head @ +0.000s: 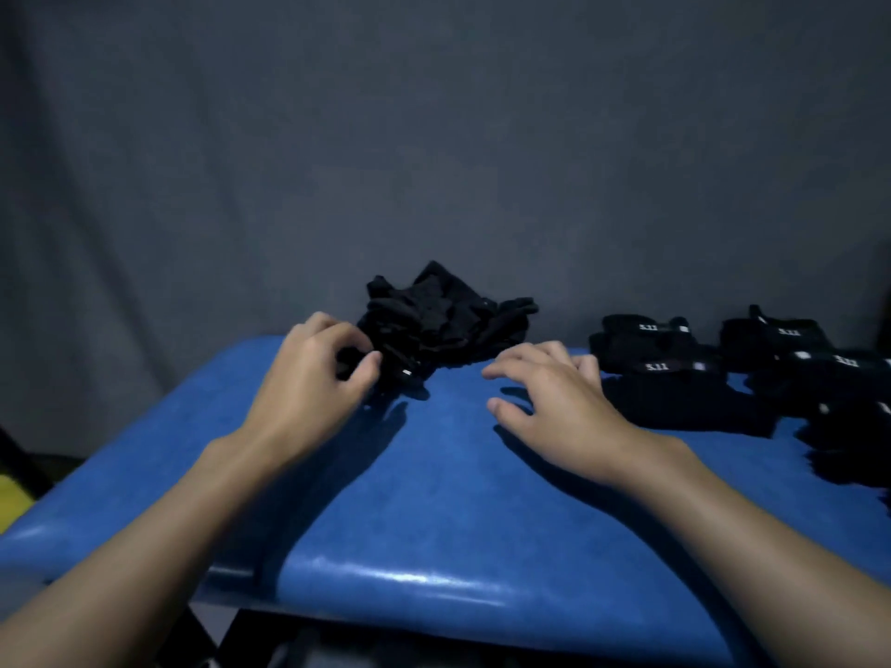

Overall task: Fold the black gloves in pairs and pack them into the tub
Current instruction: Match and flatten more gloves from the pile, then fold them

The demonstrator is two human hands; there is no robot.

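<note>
**Step in hand: draw one glove out of the loose pile.**

Present state:
- The pile of black gloves (pixel 443 320) lies crumpled at the far middle of the blue tabletop (pixel 434 499).
- The left hand (pixel 313 378) pinches a glove (pixel 385 373) between thumb and curled fingers, at the near left edge of the pile.
- The right hand (pixel 554 402) holds nothing. Its fingers are spread and nearly straight, low over the tabletop just right of the pile (contact with the surface cannot be confirmed).
- A group of flat gloves (pixel 665 364) with white labels lies at the right, just beyond the right hand. These are judged to be pairs already dealt with.
- The tub is not in view.

Recommended procedure:
1. Hold the pinch firmly and pull the glove toward the near edge, low and slowly. Soft fabric is likely to snag on its neighbours.
2. Set the right hand flat on the pile as a brake, so that only one glove comes away.
3. Lay the freed glove flat on the bare blue area between the hands, with its fingers pointing one way.
4. Find its mate before folding.

Caution: the gloves are black on black in dim light, so edges are hard to read. Use the white labels as a guide to orientation.
</note>
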